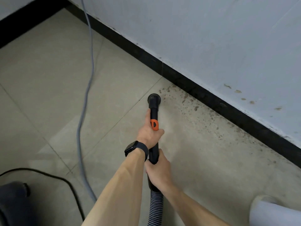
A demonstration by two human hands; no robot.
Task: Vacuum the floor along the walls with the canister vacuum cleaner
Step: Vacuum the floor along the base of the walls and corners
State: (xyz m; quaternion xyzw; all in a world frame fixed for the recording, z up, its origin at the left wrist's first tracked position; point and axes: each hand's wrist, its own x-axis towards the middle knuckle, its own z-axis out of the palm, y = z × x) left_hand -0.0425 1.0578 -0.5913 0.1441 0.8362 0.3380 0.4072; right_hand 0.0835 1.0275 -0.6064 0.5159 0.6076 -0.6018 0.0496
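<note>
Left hand [149,132] and right hand [158,171] both grasping black vacuum wand [154,111], round nozzle [154,98] on stained floor [187,128] near baseboard [203,93]

A single view comes from a wide-angle camera on the person's head. It looks steeply down and forward at the floor [48,82]. The black baseboard [195,90] runs on a slant from upper left to lower right, so the camera faces it at an angle rather than squarely. The camera sits above and back from the baseboard, at arm's reach. The left hand [149,132] and right hand [158,171], gripping the vacuum wand [154,110], lie just short of the baseboard. The picture blurs toward its lower-left corner.
</note>
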